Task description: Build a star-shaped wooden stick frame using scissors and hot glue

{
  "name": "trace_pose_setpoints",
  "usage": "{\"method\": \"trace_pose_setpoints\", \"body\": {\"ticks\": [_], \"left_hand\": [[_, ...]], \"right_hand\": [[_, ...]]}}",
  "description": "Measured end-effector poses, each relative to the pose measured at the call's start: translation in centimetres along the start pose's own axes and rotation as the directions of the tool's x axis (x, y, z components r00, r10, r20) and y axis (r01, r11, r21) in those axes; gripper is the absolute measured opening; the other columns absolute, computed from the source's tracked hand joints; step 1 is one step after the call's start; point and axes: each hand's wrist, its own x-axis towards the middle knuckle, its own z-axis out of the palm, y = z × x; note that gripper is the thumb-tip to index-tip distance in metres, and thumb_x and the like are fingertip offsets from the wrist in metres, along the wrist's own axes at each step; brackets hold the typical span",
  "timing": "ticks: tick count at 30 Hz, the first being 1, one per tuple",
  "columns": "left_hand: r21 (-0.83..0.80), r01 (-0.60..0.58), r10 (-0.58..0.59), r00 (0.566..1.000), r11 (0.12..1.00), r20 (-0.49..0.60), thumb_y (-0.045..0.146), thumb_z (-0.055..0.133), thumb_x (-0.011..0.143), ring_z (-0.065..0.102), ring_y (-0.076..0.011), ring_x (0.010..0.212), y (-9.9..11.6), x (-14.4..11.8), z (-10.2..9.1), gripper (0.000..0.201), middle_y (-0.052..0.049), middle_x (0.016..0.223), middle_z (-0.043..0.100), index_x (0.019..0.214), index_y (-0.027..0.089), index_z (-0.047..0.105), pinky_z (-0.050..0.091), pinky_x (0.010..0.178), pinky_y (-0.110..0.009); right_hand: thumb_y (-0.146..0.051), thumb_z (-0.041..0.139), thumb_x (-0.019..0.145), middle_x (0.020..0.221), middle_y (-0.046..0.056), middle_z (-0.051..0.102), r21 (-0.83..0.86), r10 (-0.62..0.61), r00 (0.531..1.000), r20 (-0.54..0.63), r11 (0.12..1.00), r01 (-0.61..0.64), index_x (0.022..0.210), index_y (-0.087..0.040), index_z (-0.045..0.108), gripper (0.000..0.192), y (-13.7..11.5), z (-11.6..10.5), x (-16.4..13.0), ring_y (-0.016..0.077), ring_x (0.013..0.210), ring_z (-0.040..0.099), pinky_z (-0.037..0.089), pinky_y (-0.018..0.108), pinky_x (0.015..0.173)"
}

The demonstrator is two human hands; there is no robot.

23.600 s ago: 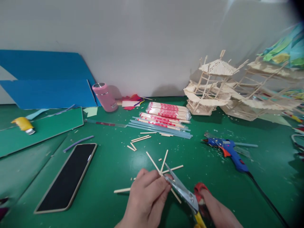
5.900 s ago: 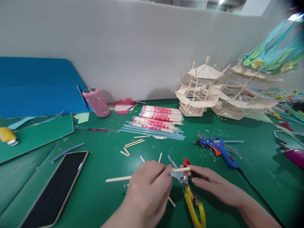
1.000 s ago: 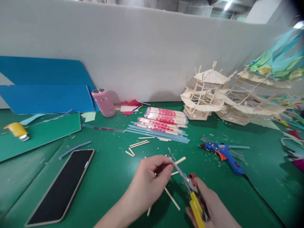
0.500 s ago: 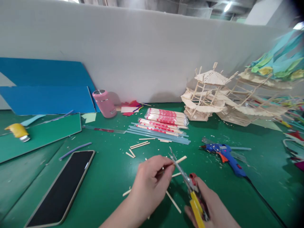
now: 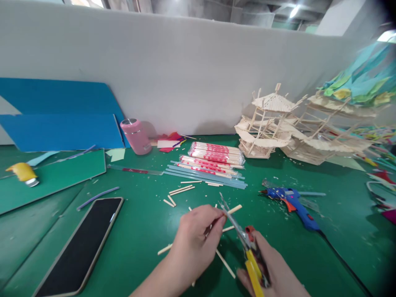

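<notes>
Near the tabletop's front edge, the left hand (image 5: 193, 239) pinches a thin wooden stick (image 5: 230, 211) across the scissors (image 5: 239, 233), gripped closed by the right hand (image 5: 274, 272); fingertips near the blades risk a nick, probably.

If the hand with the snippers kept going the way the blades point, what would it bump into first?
The right hand aims its snippers up and left. First they would meet the thin stick pinched by the left hand, already at the blades. Beyond lie loose sticks; depth is unclear.
</notes>
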Motion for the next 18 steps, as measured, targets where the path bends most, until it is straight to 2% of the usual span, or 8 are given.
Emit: {"method": "trace_pose_setpoints", "body": {"ticks": [2, 4, 6, 8, 12, 13, 15, 18], "left_hand": [[-0.095, 0.078, -0.071, 0.994, 0.992, 0.079, 0.021, 0.046, 0.08, 0.04, -0.0089, 0.053, -0.01, 0.02, -0.3, 0.021, 0.001, 0.057, 0.049, 0.067, 0.014, 0.06, 0.032, 0.05, -0.021], [-0.231, 0.206, -0.163, 0.968, 0.951, 0.194, 0.025, 0.047, 0.08, 0.039, -0.0088, 0.053, -0.04, 0.11, -0.7, 0.021, 0.002, 0.056, 0.047, 0.067, 0.014, 0.059, 0.031, 0.049, -0.02], [-0.301, 0.283, -0.203, 0.941, 0.911, 0.272, 0.028, 0.048, 0.08, 0.039, -0.0089, 0.053, -0.06, 0.21, -0.87, 0.021, 0.002, 0.056, 0.046, 0.068, 0.014, 0.058, 0.031, 0.049, -0.02], [-0.271, 0.282, -0.213, 0.943, 0.92, 0.257, 0.028, 0.047, 0.08, 0.04, -0.0095, 0.054, -0.05, 0.21, -0.66, 0.021, 0.002, 0.058, 0.048, 0.07, 0.014, 0.059, 0.032, 0.05, -0.021], [-0.073, 0.146, -0.142, 0.988, 0.987, 0.054, 0.025, 0.047, 0.08, 0.044, -0.0107, 0.057, -0.02, -0.04, 0.09, 0.02, -0.001, 0.063, 0.055, 0.071, 0.015, 0.062, 0.034, 0.053, -0.022], [-0.044, 0.122, -0.12, 0.992, 0.992, 0.033, 0.025, 0.047, 0.08, 0.043, -0.0106, 0.057, -0.05, -0.07, 0.12, 0.02, -0.001, 0.063, 0.055, 0.07, 0.015, 0.062, 0.033, 0.053, -0.022], [-0.081, 0.134, -0.127, 0.988, 0.988, 0.084, 0.026, 0.046, 0.081, 0.041, -0.0098, 0.055, -0.14, -0.03, -0.13, 0.022, 0.001, 0.059, 0.051, 0.069, 0.015, 0.061, 0.032, 0.051, -0.021], [-0.238, 0.254, -0.193, 0.949, 0.937, 0.251, 0.028, 0.046, 0.081, 0.037, -0.0086, 0.052, -0.26, 0.17, -0.76, 0.022, 0.003, 0.055, 0.045, 0.066, 0.015, 0.056, 0.03, 0.048, -0.02]], "right_hand": [[-0.03, 0.054, 0.064, 0.063, -0.006, 0.041, -0.025, -0.016, 1.0, -0.016, 1.0, 0.016, 0.088, -0.022, 0.041, 0.029, 0.14, 0.04, 0.0, 0.0084, 0.052, 0.043, 0.039, 0.019, 0.051], [-0.029, 0.055, 0.063, 0.064, -0.005, 0.042, -0.057, -0.062, 0.997, -0.034, 0.997, 0.06, 0.092, -0.021, 0.04, 0.034, 0.29, 0.04, 0.04, 0.0093, 0.053, 0.043, 0.039, 0.02, 0.052], [-0.028, 0.054, 0.061, 0.064, -0.005, 0.043, -0.076, -0.101, 0.994, -0.038, 0.992, 0.098, 0.093, -0.02, 0.04, 0.036, 0.32, 0.01, 0.09, 0.0098, 0.053, 0.043, 0.039, 0.02, 0.052], [-0.027, 0.053, 0.06, 0.062, -0.005, 0.041, -0.067, -0.109, 0.994, -0.017, 0.992, 0.108, 0.089, -0.019, 0.041, 0.033, 0.19, -0.02, 0.14, 0.0095, 0.052, 0.041, 0.037, 0.019, 0.05], [-0.029, 0.052, 0.062, 0.062, -0.006, 0.04, -0.014, -0.048, 0.999, 0.011, 0.999, 0.048, 0.085, -0.021, 0.039, 0.028, -0.2, 0.01, 0.14, 0.0086, 0.051, 0.038, 0.037, 0.018, 0.048], [-0.03, 0.053, 0.063, 0.062, -0.006, 0.04, -0.014, -0.038, 0.999, 0.002, 0.999, 0.038, 0.086, -0.021, 0.039, 0.028, -0.23, 0.03, 0.1, 0.0085, 0.051, 0.038, 0.037, 0.019, 0.048], [-0.03, 0.055, 0.062, 0.064, -0.006, 0.04, -0.028, -0.037, 0.999, -0.021, 0.999, 0.036, 0.088, -0.021, 0.04, 0.031, -0.21, 0.05, 0.01, 0.0088, 0.051, 0.038, 0.037, 0.02, 0.05], [-0.027, 0.056, 0.06, 0.066, -0.005, 0.044, -0.035, -0.056, 0.998, -0.03, 0.998, 0.055, 0.091, -0.02, 0.041, 0.036, -0.14, -0.01, -0.1, 0.0099, 0.054, 0.042, 0.039, 0.02, 0.053]]}}
